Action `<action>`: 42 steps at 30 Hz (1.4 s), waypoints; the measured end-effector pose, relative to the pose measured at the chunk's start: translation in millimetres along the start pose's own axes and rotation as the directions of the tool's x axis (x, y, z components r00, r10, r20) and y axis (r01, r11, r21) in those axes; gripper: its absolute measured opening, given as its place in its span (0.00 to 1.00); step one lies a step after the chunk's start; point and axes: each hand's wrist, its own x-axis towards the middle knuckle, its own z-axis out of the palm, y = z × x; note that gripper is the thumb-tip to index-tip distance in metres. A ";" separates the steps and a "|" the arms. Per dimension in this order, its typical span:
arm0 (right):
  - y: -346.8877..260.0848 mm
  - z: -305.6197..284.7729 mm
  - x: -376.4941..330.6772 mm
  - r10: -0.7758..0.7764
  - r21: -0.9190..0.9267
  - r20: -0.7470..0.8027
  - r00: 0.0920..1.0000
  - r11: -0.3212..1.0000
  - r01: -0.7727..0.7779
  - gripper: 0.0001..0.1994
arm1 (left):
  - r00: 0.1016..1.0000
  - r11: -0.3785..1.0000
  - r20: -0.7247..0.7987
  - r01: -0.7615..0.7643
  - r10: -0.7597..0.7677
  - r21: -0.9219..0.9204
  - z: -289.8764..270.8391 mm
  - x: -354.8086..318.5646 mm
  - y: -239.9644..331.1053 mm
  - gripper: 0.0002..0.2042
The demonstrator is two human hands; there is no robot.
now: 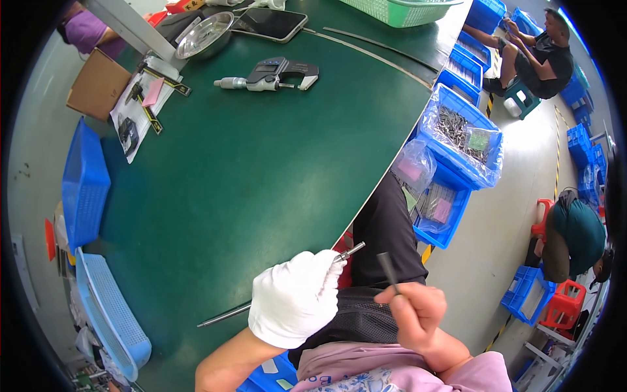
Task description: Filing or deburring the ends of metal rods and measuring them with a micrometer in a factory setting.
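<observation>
My left hand (295, 300), in a white glove, is closed around a long thin metal rod (225, 315). One end sticks out past the thumb side; the other slants down to the left over the green tabletop. My bare right hand (418, 313) pinches a short dark grey pin-like piece (388, 268), slightly blurred, between thumb and fingers. It points up toward the rod's near end, with a gap between them. Both hands are close to my lap at the table's edge. On the table farther off lies a digital micrometer (264, 78).
A phone (274, 25), a metal dish (206, 36) and calipers (168, 78) on papers stand at the back. Blue baskets (88, 186) line the left edge. Blue bins (457, 140) of metal parts stand right of the table. Two people sit farther right, near red stools (563, 304).
</observation>
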 end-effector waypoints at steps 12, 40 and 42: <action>31.5 15.1 38.0 0.226 0.047 -0.249 0.942 0.974 -0.222 0.04 | 0.997 0.999 -0.073 -0.026 0.023 -0.046 7.8 -3.5 2.3 0.03; 1.4 34.6 51.7 0.218 0.186 -0.298 0.929 0.968 -0.168 0.06 | 1.000 0.986 -0.015 0.020 -0.023 -0.165 21.2 6.2 16.4 0.06; 3.2 30.7 50.0 0.216 0.202 -0.255 0.942 0.965 -0.167 0.06 | 0.995 0.987 -0.089 0.021 -0.036 -0.157 26.2 3.2 14.6 0.05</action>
